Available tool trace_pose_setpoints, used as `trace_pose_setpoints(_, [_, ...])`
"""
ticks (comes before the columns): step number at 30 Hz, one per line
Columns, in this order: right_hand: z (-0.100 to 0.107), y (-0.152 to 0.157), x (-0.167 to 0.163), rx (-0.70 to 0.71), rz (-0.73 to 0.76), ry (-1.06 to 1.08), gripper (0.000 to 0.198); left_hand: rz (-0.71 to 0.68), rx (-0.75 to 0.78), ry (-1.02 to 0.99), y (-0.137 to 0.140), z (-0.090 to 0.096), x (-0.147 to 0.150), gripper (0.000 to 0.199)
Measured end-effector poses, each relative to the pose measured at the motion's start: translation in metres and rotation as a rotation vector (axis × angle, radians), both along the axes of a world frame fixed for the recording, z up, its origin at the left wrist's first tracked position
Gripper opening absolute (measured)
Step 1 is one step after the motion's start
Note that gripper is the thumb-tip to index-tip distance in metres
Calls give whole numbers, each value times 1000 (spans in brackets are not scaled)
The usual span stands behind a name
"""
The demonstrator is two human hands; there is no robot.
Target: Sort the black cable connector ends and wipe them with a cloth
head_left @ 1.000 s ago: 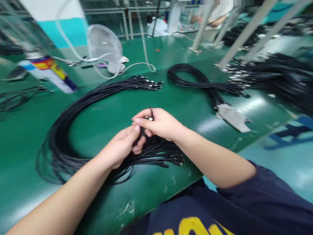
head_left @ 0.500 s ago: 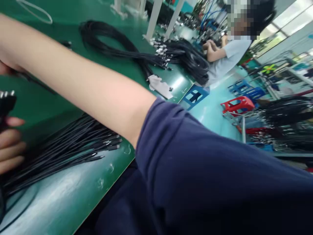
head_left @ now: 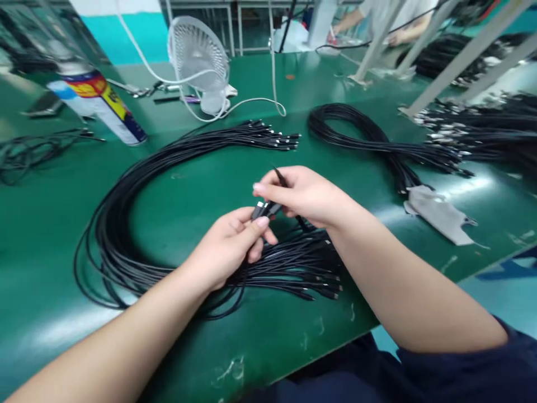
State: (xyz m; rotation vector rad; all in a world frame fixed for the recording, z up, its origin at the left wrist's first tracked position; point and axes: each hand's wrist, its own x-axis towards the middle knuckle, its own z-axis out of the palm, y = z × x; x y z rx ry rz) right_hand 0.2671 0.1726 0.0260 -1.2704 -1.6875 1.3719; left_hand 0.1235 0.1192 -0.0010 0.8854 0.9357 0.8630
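Observation:
My left hand (head_left: pixel 229 240) is closed on several black USB cable connectors (head_left: pixel 258 210), their metal tips pointing up. My right hand (head_left: pixel 312 196) meets it from the right, wrapped round slim black tweezers (head_left: pixel 280 177) whose pointed end sticks out above the fingers. Its fingertips are close to the connectors; whether they touch is unclear. Below both hands lies a large bundle of black cables (head_left: pixel 113 224), curved in a wide loop on the green table (head_left: pixel 201 184). One set of its plug ends is at the back, the other under my right wrist.
A spray can (head_left: pixel 107 103) and a small white fan (head_left: pixel 199 56) stand at the back left. Coiled black cables (head_left: pixel 356 126) lie to the right, by a pale cloth (head_left: pixel 440 212). White posts (head_left: pixel 461 61) rise near more cables. Another person's arm (head_left: pixel 350 21) shows behind.
The view has swung left and levelled from the right side of the table. Both hands are now in the middle of the picture, close together, where before they were at its left edge.

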Motion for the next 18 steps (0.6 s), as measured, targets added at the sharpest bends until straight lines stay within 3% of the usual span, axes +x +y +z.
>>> trace_pose_setpoints(6, [-25,-10,12,-8,-43,60,36,58,-18,18,-3,-15,0,26])
trace_pose_setpoints(14, [-27,-17,8,-77,-53,218,35,43,67,29,-5,-20,-1,32])
trace_pose_setpoints(18, [-26,-19,8,-84,-74,197,32,-1,57,50,-5,-19,-3,28])
